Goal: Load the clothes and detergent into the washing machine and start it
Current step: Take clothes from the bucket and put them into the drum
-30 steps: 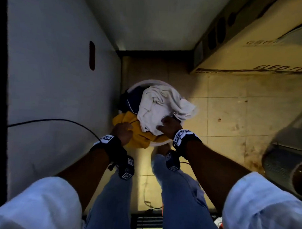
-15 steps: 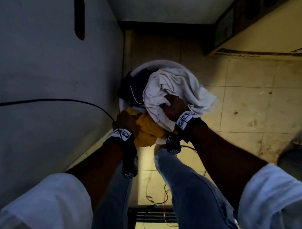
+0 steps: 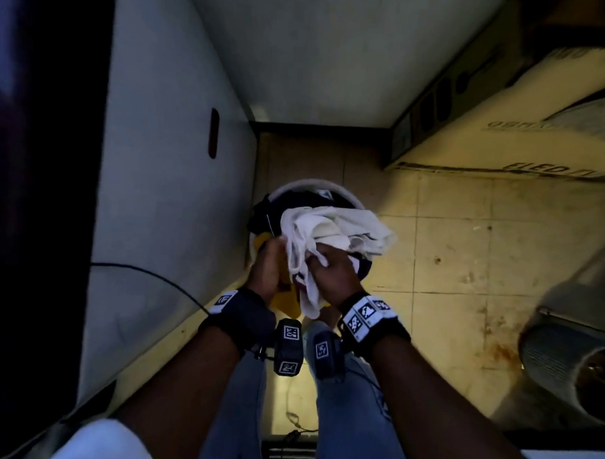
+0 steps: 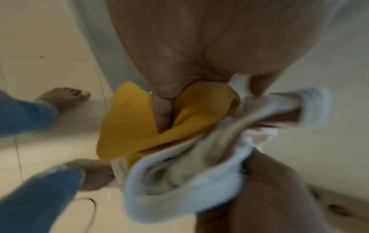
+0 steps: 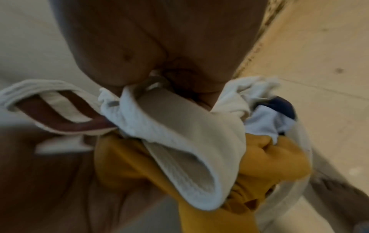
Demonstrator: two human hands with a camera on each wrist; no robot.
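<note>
A round white laundry basket [image 3: 288,191] stands on the tiled floor, holding dark clothes [image 3: 295,208]. Above it I hold a bundle: a white towel-like cloth [image 3: 332,227] and a yellow garment [image 3: 288,302]. My left hand [image 3: 269,262] grips the yellow garment [image 4: 131,126], with the thumb pressed into its folds. My right hand [image 3: 330,271] grips the white cloth [image 5: 179,126], which drapes over the yellow garment [image 5: 265,159]. A dark blue piece [image 5: 283,107] shows behind it. The washing machine's white side [image 3: 165,190] rises at the left.
A black cable [image 3: 148,272] runs along the white machine side. A cardboard box [image 3: 503,133] lies at the upper right and a grey fan-like appliance [image 3: 563,369] at the right. My bare feet [image 4: 66,97] and jeans [image 3: 349,413] are below, near a floor drain [image 3: 288,452].
Both hands have lifted the white cloth and yellow garment up out of the basket and drawn them together; the dark clothes in the basket are now exposed.
</note>
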